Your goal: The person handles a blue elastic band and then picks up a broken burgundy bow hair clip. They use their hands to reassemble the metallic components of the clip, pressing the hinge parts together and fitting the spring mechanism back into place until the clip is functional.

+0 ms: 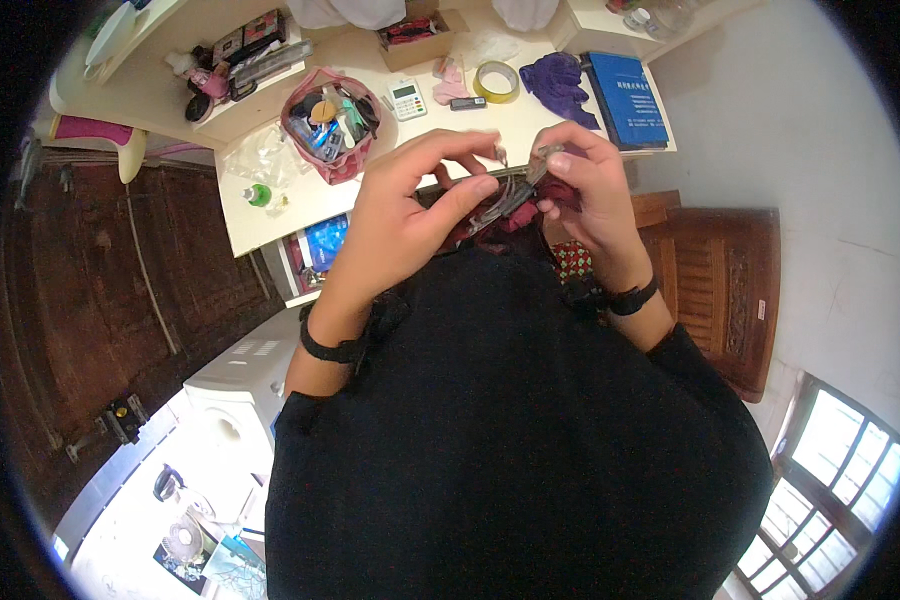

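Note:
My right hand [592, 190] pinches a grey cable [498, 207] between thumb and fingers, at what looks like its plug end. The cable hangs in loose loops between my hands, above a dark red cloth-like thing [520, 215] in front of my body. My left hand [405, 205] is curled at the left of the loops, its thumb against them. A small shiny piece shows at its index fingertip, too small to name. Part of the loops is hidden behind my fingers and the black shirt.
On the white desk [260, 222] stand a pink mesh basket [332, 172] of small items, a white card reader [406, 100], a tape roll [496, 82], a purple cloth [558, 85] and a blue book [625, 100]. A green-capped bottle [258, 195] stands near its left edge. A wooden chair [715, 290] is at right.

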Motion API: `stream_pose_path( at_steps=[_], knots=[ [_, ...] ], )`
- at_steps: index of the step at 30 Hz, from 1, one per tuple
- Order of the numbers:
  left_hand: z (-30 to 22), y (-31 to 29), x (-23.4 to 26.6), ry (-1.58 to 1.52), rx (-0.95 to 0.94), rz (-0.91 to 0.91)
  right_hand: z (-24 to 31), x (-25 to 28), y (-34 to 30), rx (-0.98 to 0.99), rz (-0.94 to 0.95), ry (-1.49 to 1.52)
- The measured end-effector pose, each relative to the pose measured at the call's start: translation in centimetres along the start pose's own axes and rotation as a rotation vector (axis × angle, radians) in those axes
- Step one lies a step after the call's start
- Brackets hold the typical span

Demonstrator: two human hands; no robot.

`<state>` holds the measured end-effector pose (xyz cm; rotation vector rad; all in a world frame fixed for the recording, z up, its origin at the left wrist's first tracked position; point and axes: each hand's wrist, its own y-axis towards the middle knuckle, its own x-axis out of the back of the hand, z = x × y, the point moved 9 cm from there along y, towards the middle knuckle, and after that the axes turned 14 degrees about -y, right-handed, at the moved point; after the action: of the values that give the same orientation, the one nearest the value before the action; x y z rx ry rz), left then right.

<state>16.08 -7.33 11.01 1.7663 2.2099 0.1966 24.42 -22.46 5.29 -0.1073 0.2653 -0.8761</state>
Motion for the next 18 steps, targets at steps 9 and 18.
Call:
stream_pose_path(
  at_steps=[9, 18],
  knots=[
    [1.3, -0.6, 0.4, -0.22, 0.115, 0.049, -0.2, -1.6, 0.8, -0.007, 0.126, 0.083],
    [-0.9, -1.7, 2.9, -0.211, -0.102, -0.035, 0.1, 0.4, 1.5, 0.022, 0.015, 0.245]
  ],
)
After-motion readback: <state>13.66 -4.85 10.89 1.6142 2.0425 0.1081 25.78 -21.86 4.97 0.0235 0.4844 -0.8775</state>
